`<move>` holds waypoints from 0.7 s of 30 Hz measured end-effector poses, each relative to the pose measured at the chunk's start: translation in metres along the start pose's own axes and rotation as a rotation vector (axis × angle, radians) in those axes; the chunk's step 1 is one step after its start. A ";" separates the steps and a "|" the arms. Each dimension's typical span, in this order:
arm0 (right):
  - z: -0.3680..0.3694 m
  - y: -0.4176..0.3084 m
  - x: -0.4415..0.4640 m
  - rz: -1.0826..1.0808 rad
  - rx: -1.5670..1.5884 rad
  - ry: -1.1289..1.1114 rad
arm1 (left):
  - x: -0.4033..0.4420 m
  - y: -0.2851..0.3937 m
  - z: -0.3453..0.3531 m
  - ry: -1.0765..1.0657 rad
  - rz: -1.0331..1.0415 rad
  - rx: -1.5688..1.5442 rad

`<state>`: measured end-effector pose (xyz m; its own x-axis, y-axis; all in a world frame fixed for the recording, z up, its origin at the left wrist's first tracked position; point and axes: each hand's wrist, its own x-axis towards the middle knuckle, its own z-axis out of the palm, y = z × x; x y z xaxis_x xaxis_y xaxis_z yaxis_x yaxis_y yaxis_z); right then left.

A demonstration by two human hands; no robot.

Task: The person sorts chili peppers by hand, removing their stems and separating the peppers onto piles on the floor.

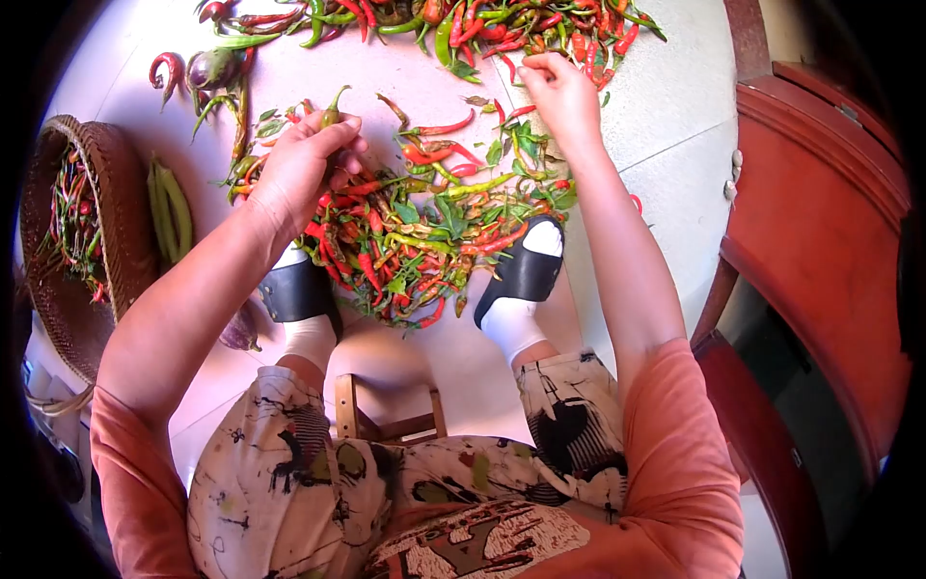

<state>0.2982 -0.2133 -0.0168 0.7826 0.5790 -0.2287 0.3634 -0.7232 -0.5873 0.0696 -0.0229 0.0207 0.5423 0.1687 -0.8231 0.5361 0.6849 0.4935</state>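
Observation:
My left hand [313,159] is closed on a green chili pepper [335,104], whose curved stem points up between thumb and finger. Under and beside it lies a pile of red and green chilies with leaves [415,236], spread on the floor between my feet. My right hand [559,92] is at the lower edge of a second chili pile [502,29] near the top. Its thumb and fingertips are pressed together; anything between them is too small to make out.
At the left, a woven basket [121,193] holds more chilies, with long green vegetables [170,207] beside it. A purple-green eggplant [212,69] lies at upper left. Red wooden furniture [820,232] stands at the right. A small wooden stool [345,405] is below me.

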 end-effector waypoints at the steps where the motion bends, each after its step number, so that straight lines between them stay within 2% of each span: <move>1: 0.003 -0.004 0.003 -0.011 -0.138 -0.013 | 0.001 0.000 0.001 -0.002 0.001 -0.001; 5: 0.014 -0.015 0.006 -0.061 -0.321 0.039 | -0.002 0.000 0.002 0.020 -0.006 -0.006; 7: 0.010 -0.005 0.010 -0.034 -0.188 0.000 | -0.001 0.000 0.001 0.020 -0.010 -0.019; 8: 0.006 0.001 0.012 -0.041 0.062 0.011 | -0.001 0.001 0.000 0.017 -0.007 -0.026; 9: -0.004 0.004 0.013 0.025 0.162 -0.025 | -0.001 0.001 -0.001 0.016 -0.005 -0.035; 11: -0.027 0.014 0.013 0.161 0.354 -0.204 | -0.001 0.000 -0.005 0.011 -0.004 -0.046; 12: -0.035 0.018 0.010 0.156 0.380 -0.303 | -0.001 0.000 -0.005 0.014 -0.010 -0.032; 13: -0.036 0.022 0.004 0.155 0.375 -0.300 | -0.001 0.001 -0.004 0.017 -0.015 -0.016; 16: -0.033 0.034 -0.013 -0.031 0.225 -0.353 | -0.002 0.000 -0.001 0.035 -0.027 0.002; 19: -0.011 0.029 -0.018 0.033 0.249 -0.270 | -0.001 0.000 -0.001 0.033 -0.023 0.009; 21: -0.011 0.024 -0.020 0.037 0.125 -0.256 | -0.001 -0.001 0.001 0.035 -0.022 0.009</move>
<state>0.2969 -0.2463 -0.0182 0.6353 0.6408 -0.4310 0.2596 -0.7028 -0.6623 0.0691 -0.0246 0.0215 0.5071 0.1782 -0.8433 0.5535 0.6827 0.4770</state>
